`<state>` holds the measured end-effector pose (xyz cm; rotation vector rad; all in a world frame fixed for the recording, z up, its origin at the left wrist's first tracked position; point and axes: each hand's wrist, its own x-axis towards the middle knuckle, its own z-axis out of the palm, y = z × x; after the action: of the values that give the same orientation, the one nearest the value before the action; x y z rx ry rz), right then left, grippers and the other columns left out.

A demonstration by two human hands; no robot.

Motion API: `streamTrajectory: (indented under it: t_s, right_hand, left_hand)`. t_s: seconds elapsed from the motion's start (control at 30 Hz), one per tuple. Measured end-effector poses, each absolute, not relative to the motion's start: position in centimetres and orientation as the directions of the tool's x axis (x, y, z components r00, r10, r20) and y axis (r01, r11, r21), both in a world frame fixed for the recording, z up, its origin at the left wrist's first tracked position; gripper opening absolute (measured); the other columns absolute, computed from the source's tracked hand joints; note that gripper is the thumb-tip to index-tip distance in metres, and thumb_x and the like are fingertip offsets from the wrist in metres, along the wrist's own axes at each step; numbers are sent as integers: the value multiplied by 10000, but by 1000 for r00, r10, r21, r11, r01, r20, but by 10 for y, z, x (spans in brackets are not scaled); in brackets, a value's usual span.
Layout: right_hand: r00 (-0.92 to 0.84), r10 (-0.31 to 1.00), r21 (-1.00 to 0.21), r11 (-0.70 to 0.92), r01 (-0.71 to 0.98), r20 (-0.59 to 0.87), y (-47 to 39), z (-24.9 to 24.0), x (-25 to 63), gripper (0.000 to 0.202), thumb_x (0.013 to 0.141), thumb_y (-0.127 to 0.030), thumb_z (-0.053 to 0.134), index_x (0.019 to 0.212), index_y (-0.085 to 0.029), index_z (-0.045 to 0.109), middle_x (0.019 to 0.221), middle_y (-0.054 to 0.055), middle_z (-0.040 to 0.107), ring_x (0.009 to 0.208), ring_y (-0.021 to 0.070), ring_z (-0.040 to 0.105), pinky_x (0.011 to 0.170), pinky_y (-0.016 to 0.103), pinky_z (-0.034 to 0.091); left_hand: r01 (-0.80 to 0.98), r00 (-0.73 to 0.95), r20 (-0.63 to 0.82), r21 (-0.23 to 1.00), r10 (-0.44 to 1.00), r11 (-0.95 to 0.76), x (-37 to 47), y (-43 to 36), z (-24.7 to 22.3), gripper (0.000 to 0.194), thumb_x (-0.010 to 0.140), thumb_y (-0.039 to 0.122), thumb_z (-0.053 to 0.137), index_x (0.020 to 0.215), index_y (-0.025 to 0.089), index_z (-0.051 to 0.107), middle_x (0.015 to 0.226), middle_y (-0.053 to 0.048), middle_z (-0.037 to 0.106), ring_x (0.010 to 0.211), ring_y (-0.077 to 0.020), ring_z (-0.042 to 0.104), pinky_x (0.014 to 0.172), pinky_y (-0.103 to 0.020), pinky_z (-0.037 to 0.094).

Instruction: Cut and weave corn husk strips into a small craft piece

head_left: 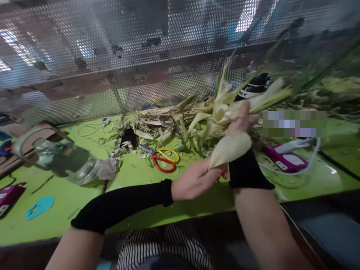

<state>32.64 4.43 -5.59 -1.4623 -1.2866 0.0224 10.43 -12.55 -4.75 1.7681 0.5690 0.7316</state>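
Note:
My left hand (197, 178) is closed on the lower end of a broad, pale corn husk leaf (232, 150), which stands up to the right from my fingers. Farther back, my right hand (242, 118) is wrapped round a bunch of corn husks (225, 107) with long green leaf tips spreading to the upper right. The pale leaf partly covers my right wrist. Scissors (164, 159) with one red and one yellow handle lie on the green table (135, 183), left of my hands, blades pointing left.
Loose husk scraps (168, 123) are heaped along the perforated metal screen (112, 67). A green water jug (62, 157) stands at left. A magenta power strip (287, 157) with a white cable lies at right. Behind my right hand is a black bottle (254, 88). A blue tag (40, 207) lies front left.

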Motion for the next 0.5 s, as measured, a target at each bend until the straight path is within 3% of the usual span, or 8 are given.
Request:
streamTrajectory:
  t_s: [0.07, 0.13, 0.23, 0.3, 0.37, 0.5]
  right_hand:
    - [539, 605, -735, 117, 668, 587, 53, -40, 321, 622, 1102, -318, 89, 1600, 10, 264, 1644, 383, 289, 1544, 403, 355, 1212, 557, 312]
    - [558, 613, -716, 18, 698, 559, 64, -27, 311, 640, 1094, -341, 226, 1602, 48, 195, 1642, 417, 265, 1557, 419, 320, 1239, 565, 239]
    - [389, 806, -577, -74, 814, 445, 77, -26, 287, 750, 964, -472, 616, 1503, 15, 431, 1530, 416, 451, 1448, 518, 433, 1163, 669, 313]
    - [228, 920, -482, -51, 875, 318, 81, -38, 269, 632, 850, -491, 755, 1300, -59, 652, 1352, 352, 639, 1312, 518, 571, 1085, 680, 404]
    - [126, 963, -383, -27, 924, 236, 81, -52, 254, 515, 866, -450, 721, 1255, -114, 701, 1340, 314, 673, 1307, 508, 586, 1094, 729, 365]
    - [32, 985, -235, 9, 972, 169, 78, -60, 241, 541, 947, -341, 544, 1438, -124, 614, 1480, 305, 595, 1402, 475, 511, 1132, 722, 317]
  left_hand:
    - [15, 705, 214, 949, 676, -316, 87, -123, -46, 230, 1016, 295, 449, 855, 183, 570, 873, -34, 581, 789, -142, 517, 787, -264, 458]
    - [69, 707, 166, 951, 687, -300, 73, -125, -50, 232, 1016, 276, 457, 849, 177, 583, 839, -24, 568, 771, -137, 501, 765, -263, 449]
    - [144, 697, 84, 957, 712, -253, 56, -133, -57, 233, 1016, 257, 454, 846, 175, 591, 779, -3, 521, 735, -130, 466, 721, -257, 423]
    - [157, 702, 59, 959, 710, -235, 47, -137, -58, 228, 1017, 259, 456, 859, 175, 598, 773, 5, 509, 716, -122, 450, 702, -253, 407]
    - [163, 708, 52, 958, 704, -235, 37, -139, -57, 237, 1022, 282, 457, 875, 175, 609, 763, 12, 502, 698, -117, 440, 690, -254, 394]
    - [175, 675, 80, 949, 734, -264, 18, -138, -55, 278, 1028, 348, 451, 882, 179, 616, 728, 21, 468, 677, -120, 418, 671, -258, 370]
